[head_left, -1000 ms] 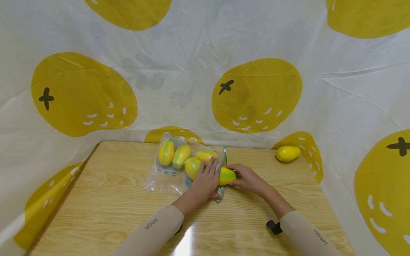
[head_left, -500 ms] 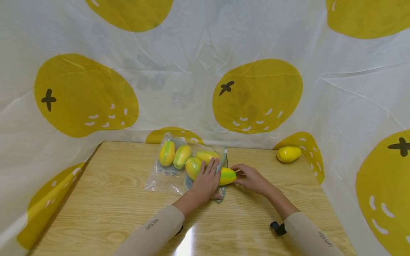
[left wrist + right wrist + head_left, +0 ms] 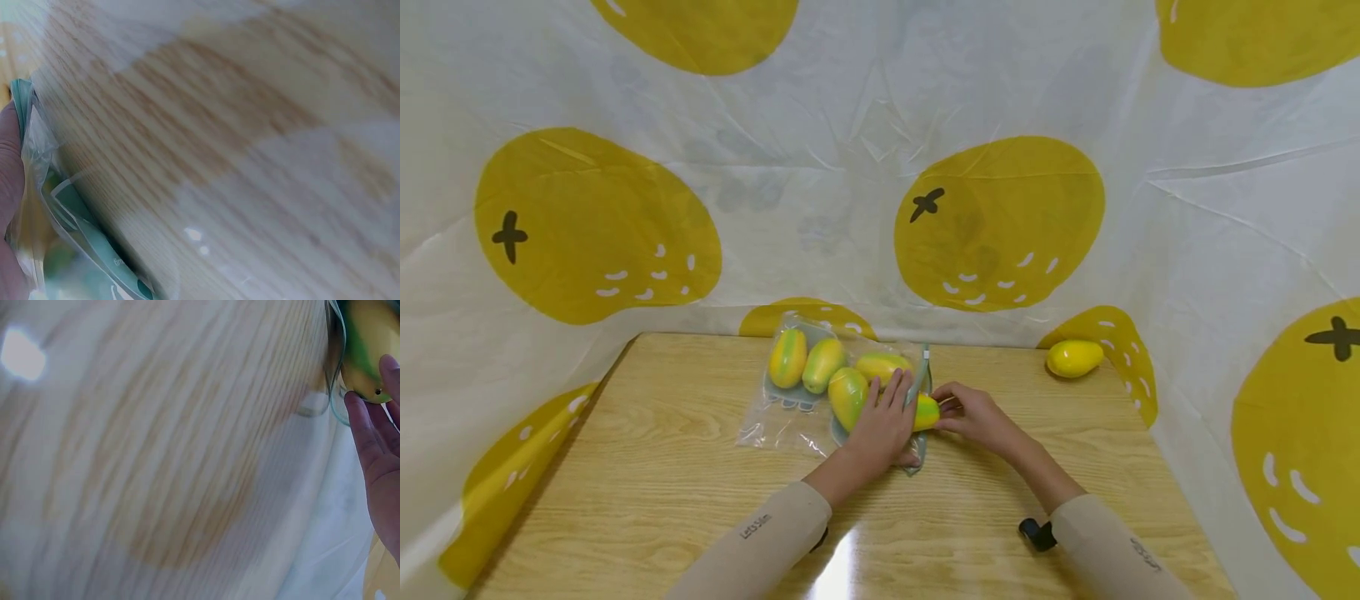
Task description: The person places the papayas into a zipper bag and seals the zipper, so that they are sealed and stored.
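A clear zip bag (image 3: 760, 429) lies on the table with several yellow-green papayas inside, one of them an upright papaya (image 3: 787, 358) at its left. My left hand (image 3: 880, 429) grips the bag near its green mouth edge, fingers spread over the top and thumb by the lower end. Another papaya (image 3: 927, 412) pokes out of the mouth, partly hidden by the left hand. My right hand (image 3: 973, 417) holds its outer end with thumb and fingertips. In the right wrist view, fingertips touch the papaya (image 3: 369, 356) close to a small dark hole.
A glossy yellow fruit (image 3: 1075, 360) lies at the back right of the wooden table (image 3: 662, 467). A white curtain (image 3: 820, 208) printed with large yellow fruits rises behind the table and along both sides.
The papaya at the mouth has slid left, farther into the bag, and my right hand has followed. The papaya beside it inside has shifted and turned. My left hand stays in place.
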Demonstrator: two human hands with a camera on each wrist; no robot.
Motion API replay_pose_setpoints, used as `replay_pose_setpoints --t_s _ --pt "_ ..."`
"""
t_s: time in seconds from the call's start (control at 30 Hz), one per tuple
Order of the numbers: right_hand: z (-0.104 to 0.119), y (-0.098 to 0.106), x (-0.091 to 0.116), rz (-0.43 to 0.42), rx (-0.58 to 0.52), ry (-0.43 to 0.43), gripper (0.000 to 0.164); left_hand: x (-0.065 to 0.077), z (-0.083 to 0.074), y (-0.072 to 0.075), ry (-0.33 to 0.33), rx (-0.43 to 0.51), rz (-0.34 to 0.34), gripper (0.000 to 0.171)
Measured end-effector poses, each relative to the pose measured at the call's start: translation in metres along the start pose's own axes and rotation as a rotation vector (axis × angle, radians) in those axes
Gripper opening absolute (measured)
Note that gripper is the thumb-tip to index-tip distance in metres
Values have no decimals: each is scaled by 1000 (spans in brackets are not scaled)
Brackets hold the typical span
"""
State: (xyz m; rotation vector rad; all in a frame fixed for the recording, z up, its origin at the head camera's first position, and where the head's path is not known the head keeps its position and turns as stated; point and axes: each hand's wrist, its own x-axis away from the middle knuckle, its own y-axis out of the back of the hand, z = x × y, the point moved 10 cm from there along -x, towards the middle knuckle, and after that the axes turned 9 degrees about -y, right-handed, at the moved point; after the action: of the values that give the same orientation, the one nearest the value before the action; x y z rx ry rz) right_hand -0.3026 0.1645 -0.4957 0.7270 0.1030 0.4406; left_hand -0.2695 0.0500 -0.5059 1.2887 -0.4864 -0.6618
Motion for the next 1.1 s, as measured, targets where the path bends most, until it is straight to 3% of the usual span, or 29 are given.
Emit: replay_pose_setpoints --t_s 0.17,0.47,0.77,1.1 --pt "3 -8 -5 15 -19 -32 38 0 0 0 -3 -31 5 120" --pt "3 -11 -5 32 -40 -13 35 2 -2 -2 -11 -46 11 123" --pt "6 -10 -5 -13 -53 35 31 2 -2 1 -14 -87 -11 123" --pt "9 -20 -12 -14 -93 21 33 2 -1 -1 -18 -79 -16 121"
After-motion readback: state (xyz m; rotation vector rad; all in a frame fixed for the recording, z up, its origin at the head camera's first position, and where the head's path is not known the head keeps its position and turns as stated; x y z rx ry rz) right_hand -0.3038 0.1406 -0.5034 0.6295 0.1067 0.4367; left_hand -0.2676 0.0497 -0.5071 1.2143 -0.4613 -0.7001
